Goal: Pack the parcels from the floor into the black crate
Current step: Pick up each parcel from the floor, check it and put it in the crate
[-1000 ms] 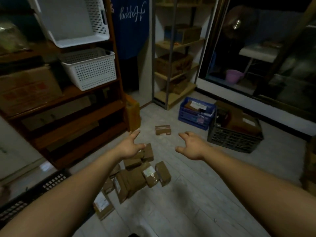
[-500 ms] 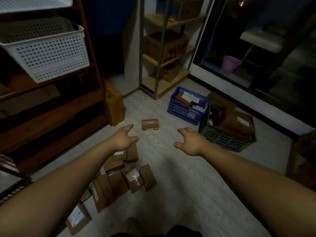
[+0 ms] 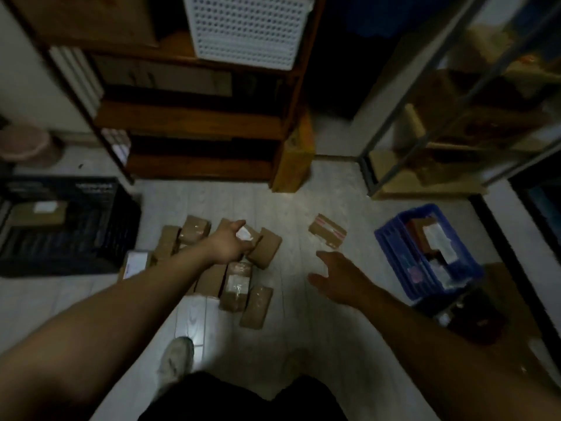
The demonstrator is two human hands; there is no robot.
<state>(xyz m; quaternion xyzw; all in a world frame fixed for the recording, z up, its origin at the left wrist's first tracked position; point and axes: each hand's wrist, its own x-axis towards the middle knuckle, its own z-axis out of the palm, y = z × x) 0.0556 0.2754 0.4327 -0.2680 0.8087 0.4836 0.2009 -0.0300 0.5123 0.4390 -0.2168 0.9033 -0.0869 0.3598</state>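
Note:
Several brown taped parcels (image 3: 233, 284) lie in a pile on the pale floor at the centre. My left hand (image 3: 229, 244) is down on the pile, thumb and fingers spread either side of a parcel with a white label (image 3: 246, 233), which still lies flat. My right hand (image 3: 334, 278) hovers open above bare floor to the right of the pile. One more parcel with red tape (image 3: 328, 233) lies apart, beyond my right hand. The black crate (image 3: 100, 226) stands on the floor at the left, with a labelled box (image 3: 39, 212) inside it.
A blue crate (image 3: 391, 238) holding packages sits on the right, with a dark crate (image 3: 473, 320) just nearer than it. A wooden shelf unit (image 3: 194, 123) with a white basket (image 3: 246, 28) stands behind the pile, a metal rack (image 3: 425, 135) at the right. My shoe (image 3: 177, 360) is below the pile.
The view has swung left and down, bringing the black crate on the left into sight. My left hand has dropped onto the labelled parcel. My right hand stays open above the floor.

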